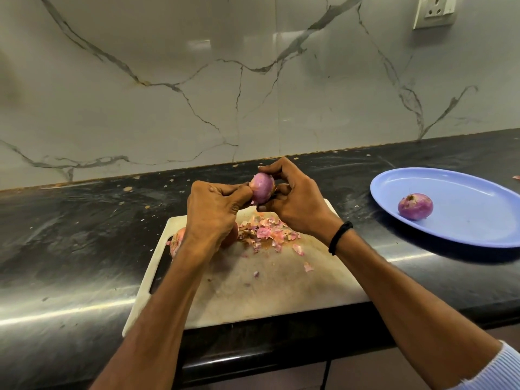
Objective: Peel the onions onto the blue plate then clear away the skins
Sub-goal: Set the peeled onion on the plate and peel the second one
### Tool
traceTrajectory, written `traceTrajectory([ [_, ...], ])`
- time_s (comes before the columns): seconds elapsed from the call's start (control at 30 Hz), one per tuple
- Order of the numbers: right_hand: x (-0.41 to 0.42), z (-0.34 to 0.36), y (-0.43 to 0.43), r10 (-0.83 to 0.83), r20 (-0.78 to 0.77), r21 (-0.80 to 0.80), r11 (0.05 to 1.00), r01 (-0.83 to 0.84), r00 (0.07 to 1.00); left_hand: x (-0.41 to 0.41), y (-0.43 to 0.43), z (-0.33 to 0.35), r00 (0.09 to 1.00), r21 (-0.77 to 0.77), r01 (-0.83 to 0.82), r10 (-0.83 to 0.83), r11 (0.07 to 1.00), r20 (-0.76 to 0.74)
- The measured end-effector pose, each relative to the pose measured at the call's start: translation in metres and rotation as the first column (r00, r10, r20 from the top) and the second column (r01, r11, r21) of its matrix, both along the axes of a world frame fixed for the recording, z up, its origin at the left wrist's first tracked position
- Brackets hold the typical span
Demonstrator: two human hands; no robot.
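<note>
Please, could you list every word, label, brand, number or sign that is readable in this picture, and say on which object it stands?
There is no readable text in this picture.
Wall socket: no legible marking or brand.
Blue plate, cutting board, black wristband: plain, no print.
Onion being peeled: no sticker.

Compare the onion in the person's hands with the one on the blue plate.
The held onion is gripped above the cutting board by the left hand and right hand; the plate onion lies untouched on the blue plate. The held onion is partly hidden by fingers; the plate onion shows whole, stub upward. Both are round and purple.
</note>
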State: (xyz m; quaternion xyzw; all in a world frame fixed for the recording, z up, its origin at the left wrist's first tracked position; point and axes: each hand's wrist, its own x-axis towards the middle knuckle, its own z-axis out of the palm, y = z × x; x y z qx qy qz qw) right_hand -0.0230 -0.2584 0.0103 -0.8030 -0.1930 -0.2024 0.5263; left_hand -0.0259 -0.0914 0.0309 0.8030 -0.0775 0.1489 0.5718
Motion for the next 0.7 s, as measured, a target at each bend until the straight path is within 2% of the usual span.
traceTrajectory([
  [0.1,-0.0004,0.0005,0.0000,-0.008,0.004,0.001,1.000,0.008,1.000,-0.0013,-0.0004,-0.0001,0.999,-0.025,0.033,-0.033,0.999,-0.011],
  [0.3,0.0002,-0.0037,0.0000,-0.029,0.020,-0.041,0.999,0.030,0.999,-0.0024,-0.0052,0.0004,1.000,0.101,-0.004,0.002,0.995,0.019],
  [0.43,0.0014,-0.0044,-0.0015,-0.037,0.027,-0.065,0.997,0.039,0.999,-0.0012,-0.0030,-0.0004,1.000,0.112,0.015,-0.017,0.994,0.017],
  [0.7,0.0010,0.0016,-0.0026,0.001,-0.033,0.062,0.998,0.001,0.999,-0.0062,-0.0012,0.0047,0.996,-0.097,0.085,-0.081,0.992,0.039],
])
